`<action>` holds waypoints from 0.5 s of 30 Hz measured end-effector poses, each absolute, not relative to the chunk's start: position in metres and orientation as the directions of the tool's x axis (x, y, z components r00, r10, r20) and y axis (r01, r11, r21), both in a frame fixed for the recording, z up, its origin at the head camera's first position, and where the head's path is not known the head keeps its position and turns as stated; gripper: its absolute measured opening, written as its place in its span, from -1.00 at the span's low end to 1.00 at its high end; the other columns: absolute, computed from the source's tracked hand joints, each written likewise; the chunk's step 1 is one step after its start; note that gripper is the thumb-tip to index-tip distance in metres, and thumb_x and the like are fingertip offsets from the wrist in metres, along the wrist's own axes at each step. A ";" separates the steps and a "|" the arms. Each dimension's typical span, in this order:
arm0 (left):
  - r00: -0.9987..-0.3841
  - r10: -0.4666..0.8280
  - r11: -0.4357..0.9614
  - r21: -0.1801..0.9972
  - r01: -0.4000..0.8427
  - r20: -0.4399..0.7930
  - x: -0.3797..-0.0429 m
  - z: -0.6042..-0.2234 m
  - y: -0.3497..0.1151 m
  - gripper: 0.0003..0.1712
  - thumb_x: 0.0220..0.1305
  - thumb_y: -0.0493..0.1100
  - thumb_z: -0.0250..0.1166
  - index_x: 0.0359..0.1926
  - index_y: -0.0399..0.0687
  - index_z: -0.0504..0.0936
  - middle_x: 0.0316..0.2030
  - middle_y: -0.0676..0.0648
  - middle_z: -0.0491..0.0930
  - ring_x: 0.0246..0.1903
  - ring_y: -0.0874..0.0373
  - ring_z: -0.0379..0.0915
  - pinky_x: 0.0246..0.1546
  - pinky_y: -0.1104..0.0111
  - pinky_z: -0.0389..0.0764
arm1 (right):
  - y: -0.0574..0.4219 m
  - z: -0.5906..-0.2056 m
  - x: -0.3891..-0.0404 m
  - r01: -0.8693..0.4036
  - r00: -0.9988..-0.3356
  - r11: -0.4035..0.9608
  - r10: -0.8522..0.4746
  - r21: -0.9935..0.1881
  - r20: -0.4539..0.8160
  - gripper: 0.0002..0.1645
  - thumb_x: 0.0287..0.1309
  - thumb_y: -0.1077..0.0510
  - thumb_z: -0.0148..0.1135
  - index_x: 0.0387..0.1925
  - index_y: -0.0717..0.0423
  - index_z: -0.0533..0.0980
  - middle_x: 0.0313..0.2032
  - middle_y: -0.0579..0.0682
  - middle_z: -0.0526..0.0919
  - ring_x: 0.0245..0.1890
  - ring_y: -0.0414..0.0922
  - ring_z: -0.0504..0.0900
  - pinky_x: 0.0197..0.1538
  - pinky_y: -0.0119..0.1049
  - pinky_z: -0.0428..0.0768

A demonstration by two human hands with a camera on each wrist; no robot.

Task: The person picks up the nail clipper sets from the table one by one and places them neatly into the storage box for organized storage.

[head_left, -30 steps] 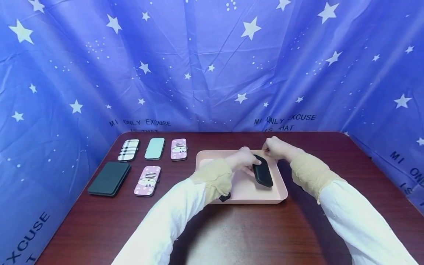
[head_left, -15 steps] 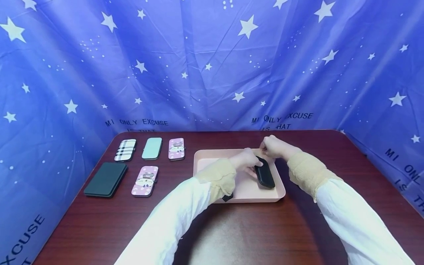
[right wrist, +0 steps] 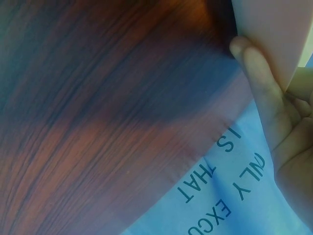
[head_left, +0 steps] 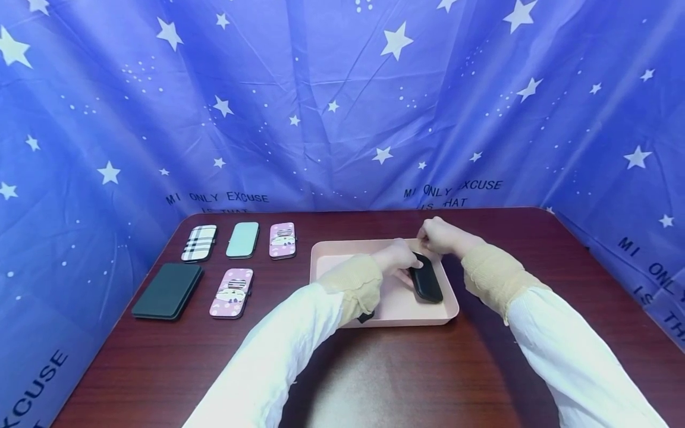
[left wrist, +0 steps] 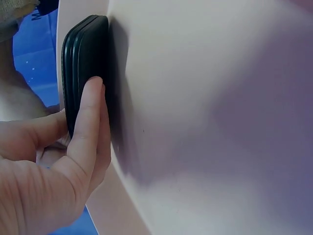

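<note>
While R hand (head_left: 441,235) still pinches tray (head_left: 396,306) rim, far-R corner, L hand (head_left: 395,257) grips blk case (head_left: 428,282) inside, now a bit nearer tray's R wall vs 1 s ago. 5 other cases (head_left: 231,293) lie L of tray; L sleeve (head_left: 283,339) blocks its near-L corner.

Left arm (head_left: 283,339) extended forward, left hand (head_left: 396,255) pinching; right arm (head_left: 562,333) angled inward, right hand (head_left: 440,235) gripping

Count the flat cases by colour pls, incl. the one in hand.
Pink printed cases: 2
Dark green case: 1
Mint case: 1
White plaid case: 1
Black case, held in the left hand: 1
Total: 6
</note>
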State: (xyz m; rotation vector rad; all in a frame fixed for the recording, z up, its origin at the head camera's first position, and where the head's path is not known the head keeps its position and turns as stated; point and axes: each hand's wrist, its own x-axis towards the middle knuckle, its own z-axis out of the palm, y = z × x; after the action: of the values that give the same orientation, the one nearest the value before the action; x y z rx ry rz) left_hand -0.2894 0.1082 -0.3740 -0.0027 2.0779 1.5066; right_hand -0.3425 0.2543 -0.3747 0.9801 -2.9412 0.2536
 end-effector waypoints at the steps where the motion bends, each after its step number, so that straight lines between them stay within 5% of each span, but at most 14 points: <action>1: -0.838 0.315 0.370 0.871 -0.324 -0.446 -0.290 -0.374 0.108 -0.87 0.20 -0.46 0.19 -0.25 -0.37 0.41 -0.22 -0.42 0.60 -0.18 -0.26 0.59 -0.24 0.07 0.65 | 0.254 -0.375 -0.343 -0.602 -0.798 0.786 -0.597 -0.141 0.086 -0.79 -0.22 0.46 0.18 -0.73 0.13 0.53 -0.70 -0.15 0.47 -0.64 -0.22 0.31 -0.51 -0.38 0.35; 10: -0.776 0.329 0.483 0.802 -0.351 -0.538 -0.328 -0.415 0.121 -0.75 0.20 -0.39 0.24 -0.13 -0.41 0.42 -0.31 -0.41 0.59 -0.40 -0.28 0.62 -0.47 0.13 0.68 | 0.253 -0.371 -0.340 -0.594 -0.804 0.792 -0.589 -0.143 0.080 -0.80 -0.20 0.46 0.17 -0.68 0.16 0.58 -0.66 -0.12 0.54 -0.61 -0.21 0.37 -0.47 -0.34 0.44; 15: -0.774 0.329 0.513 0.791 -0.334 -0.541 -0.298 -0.380 0.107 -0.84 0.29 -0.35 0.17 -0.21 -0.44 0.45 -0.28 -0.49 0.58 -0.22 -0.32 0.59 -0.20 0.09 0.65 | 0.253 -0.372 -0.340 -0.578 -0.815 0.800 -0.577 -0.161 0.055 -0.79 -0.19 0.48 0.14 -0.68 0.18 0.57 -0.68 -0.12 0.51 -0.63 -0.22 0.38 -0.49 -0.36 0.43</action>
State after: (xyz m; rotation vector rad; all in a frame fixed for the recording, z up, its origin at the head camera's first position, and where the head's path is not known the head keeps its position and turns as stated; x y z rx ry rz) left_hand -0.2977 0.1071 -0.3804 -0.0047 2.0922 1.2872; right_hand -0.3400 0.2530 -0.3722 0.9553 -2.9774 0.2682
